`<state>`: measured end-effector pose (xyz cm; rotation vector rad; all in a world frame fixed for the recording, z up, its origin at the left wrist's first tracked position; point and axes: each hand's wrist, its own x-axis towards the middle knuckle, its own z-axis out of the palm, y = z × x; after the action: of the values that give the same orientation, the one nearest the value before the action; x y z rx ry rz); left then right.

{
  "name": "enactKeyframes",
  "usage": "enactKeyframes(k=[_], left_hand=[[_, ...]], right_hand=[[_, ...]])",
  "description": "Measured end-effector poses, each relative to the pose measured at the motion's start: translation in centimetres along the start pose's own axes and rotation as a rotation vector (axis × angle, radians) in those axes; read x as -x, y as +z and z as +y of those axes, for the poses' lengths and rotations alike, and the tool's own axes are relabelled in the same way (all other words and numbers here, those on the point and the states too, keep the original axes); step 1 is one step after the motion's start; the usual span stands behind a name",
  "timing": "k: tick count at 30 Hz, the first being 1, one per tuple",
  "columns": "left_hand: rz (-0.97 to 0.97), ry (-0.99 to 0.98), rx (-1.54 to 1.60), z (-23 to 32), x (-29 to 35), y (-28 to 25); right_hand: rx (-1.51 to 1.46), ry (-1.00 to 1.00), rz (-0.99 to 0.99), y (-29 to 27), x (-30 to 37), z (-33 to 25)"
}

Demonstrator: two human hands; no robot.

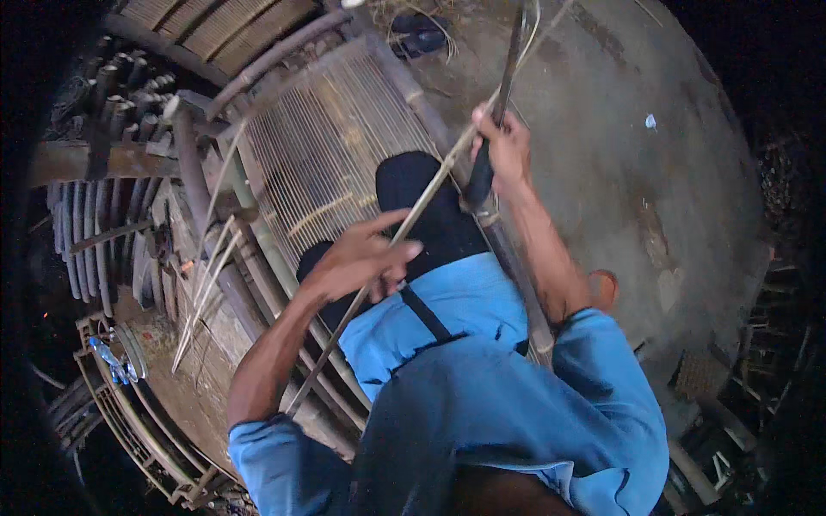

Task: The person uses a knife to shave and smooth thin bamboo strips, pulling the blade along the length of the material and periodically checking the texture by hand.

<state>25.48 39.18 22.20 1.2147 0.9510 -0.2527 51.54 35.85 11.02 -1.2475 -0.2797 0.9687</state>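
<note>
A long, thin bamboo strip (436, 182) runs slantwise from the upper right, across my lap, to the lower left. My left hand (357, 262) grips it near the middle, with the index finger stretched along one side and the other fingers bent. In my right hand (508, 148) is a knife (480, 176) with a dark handle, its long narrow blade pointing away from me. The strip crosses beside the blade, close to the right thumb. Exactly where blade and strip touch is hard to make out.
I sit on a slatted bamboo bench (344, 129) with round pole rails. Loose pale strips (204, 292) lean at its left. Stacked bamboo poles (86, 232) stand farther left, near a blue object (112, 359). Dark footwear (420, 36) lies on the concrete floor (637, 189) beyond the bench.
</note>
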Motion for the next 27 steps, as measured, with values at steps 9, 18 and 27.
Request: enactKeyframes(k=[9, 18, 27], left_hand=[[0.083, -0.051, 0.363, -14.4, 7.3, 1.3], [0.225, -0.033, 0.201, -11.4, -0.5, 4.9], [0.325, 0.025, 0.363, -10.4, -2.4, 6.8]], right_hand=[[0.783, -0.136, -0.030, -4.8, -7.1, -1.8], [1.405, -0.008, -0.280, -6.6, 4.0, 1.7], [1.561, -0.082, -0.796, -3.5, 10.9, 0.8]])
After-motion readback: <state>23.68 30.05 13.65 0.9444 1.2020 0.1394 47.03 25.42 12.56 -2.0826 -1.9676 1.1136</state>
